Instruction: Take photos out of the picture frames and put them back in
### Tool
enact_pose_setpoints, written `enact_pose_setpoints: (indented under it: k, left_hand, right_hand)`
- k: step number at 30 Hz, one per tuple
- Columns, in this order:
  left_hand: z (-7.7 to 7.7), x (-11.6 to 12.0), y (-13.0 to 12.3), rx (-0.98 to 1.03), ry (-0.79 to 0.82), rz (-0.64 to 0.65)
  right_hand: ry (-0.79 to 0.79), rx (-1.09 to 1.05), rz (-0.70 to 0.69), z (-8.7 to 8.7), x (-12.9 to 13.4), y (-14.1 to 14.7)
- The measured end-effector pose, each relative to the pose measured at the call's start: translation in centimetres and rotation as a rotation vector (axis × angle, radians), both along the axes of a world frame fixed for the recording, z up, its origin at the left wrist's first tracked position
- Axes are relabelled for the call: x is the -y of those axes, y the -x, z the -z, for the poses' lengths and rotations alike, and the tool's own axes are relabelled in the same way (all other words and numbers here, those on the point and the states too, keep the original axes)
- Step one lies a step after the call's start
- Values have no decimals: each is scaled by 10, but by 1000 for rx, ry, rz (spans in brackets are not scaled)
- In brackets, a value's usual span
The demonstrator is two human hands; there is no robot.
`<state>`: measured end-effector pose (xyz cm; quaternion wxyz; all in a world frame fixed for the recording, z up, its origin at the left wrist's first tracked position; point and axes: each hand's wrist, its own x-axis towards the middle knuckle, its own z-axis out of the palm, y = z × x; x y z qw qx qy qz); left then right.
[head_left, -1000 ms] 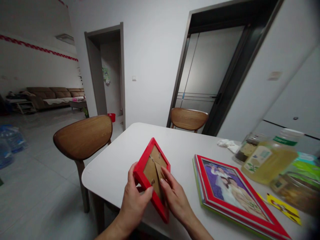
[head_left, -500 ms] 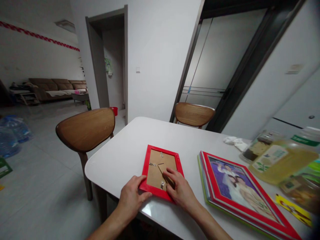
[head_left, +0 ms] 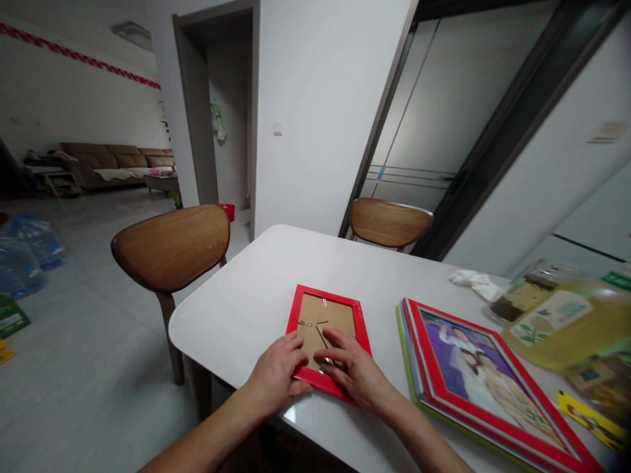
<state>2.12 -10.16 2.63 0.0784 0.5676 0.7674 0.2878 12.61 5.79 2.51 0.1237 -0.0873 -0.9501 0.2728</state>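
Note:
A red picture frame (head_left: 363, 323) lies face down on the white table, its brown backing board (head_left: 340, 316) facing up. Small metal clips (head_left: 324, 303) sit around the edge of the board, and a thin strut-like line crosses its middle. My left hand (head_left: 276, 369) holds the frame's near left corner, fingers over the rim and onto the board, thumb at the near edge. Above the lower part of the board, my right hand (head_left: 359, 373) has its fingers bent and apart, with fingertips at the near clip. That clip is partly covered by the fingers.
A stack of frames topped by a red-framed portrait (head_left: 493, 381) lies to the right. Beyond are a bottle of yellow liquid (head_left: 557, 322), a jar (head_left: 530, 289), crumpled white tissue (head_left: 476, 284) and a yellow packet (head_left: 591, 420). Wooden chairs (head_left: 172, 248) stand at the table's far sides.
My left fingers have moved from the frame's left rim inward onto the backing board. My right fingers have shifted toward the near clip and spread more. The view has turned slightly left.

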Motion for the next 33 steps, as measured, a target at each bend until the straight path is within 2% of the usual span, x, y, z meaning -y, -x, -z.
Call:
enact_pose_setpoints:
  k: [3, 9, 13, 17, 22, 26, 33]
  left_hand:
    - [1, -2, 2, 11, -3, 1]
    - [8, 0, 3, 25, -38, -15]
    - [7, 0, 2, 45, -29, -23]
    - [2, 0, 0, 51, -29, -37]
    - [1, 0, 0, 43, -21, -43]
    - [4, 0, 0, 49, -17, -53]
    - [5, 1, 2, 42, -37, -17]
  right_hand:
    - [-18, -30, -13, -1, 1, 3]
    - [-57, -67, 74, -5, 7, 10]
    - [-144, -59, 184, -8, 9, 35]
    - [-188, -59, 211, -7, 10, 65]
    - [-209, -68, 284, -2, 12, 80]
    - [-219, -63, 292, -6, 7, 70]
    - [-244, 38, 383, -10, -35, 15]
